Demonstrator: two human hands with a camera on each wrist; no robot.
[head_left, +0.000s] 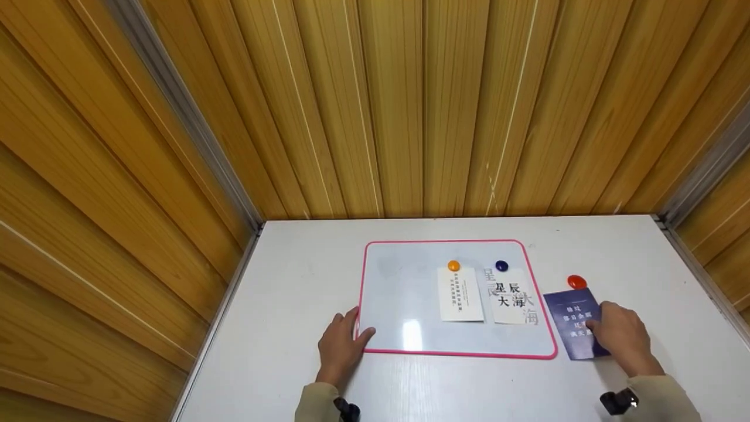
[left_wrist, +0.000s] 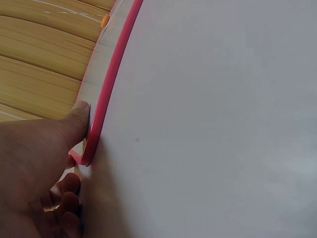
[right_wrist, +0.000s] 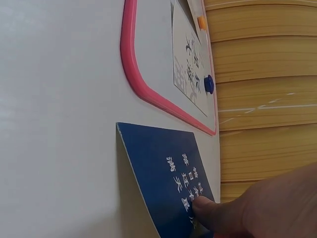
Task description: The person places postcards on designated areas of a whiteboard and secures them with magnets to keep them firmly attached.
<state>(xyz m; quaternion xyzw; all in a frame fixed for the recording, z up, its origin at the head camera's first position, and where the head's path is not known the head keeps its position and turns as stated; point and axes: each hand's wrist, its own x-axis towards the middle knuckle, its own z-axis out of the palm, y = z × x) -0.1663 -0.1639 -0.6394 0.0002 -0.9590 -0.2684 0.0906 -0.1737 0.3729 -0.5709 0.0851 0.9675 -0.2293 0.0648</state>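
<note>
A pink-framed whiteboard (head_left: 457,353) lies flat on the white table (head_left: 293,281). On it, an orange magnet (head_left: 453,265) pins a small-print white card (head_left: 460,293). A blue magnet (head_left: 501,266) pins a second white card (head_left: 511,296) with large characters. My left hand (head_left: 340,346) rests at the board's near left corner, thumb (left_wrist: 79,116) lying on the board just inside the rim (left_wrist: 106,94). My right hand (head_left: 624,337) rests on a dark blue card (head_left: 571,319) on the table just right of the board. A fingertip (right_wrist: 203,210) presses on it, and the card's (right_wrist: 158,168) left edge stands slightly off the table.
A red magnet (head_left: 576,282) lies on the table just beyond the blue card. Wood-panelled walls (head_left: 410,105) with metal corner strips close the table in on the left, back and right.
</note>
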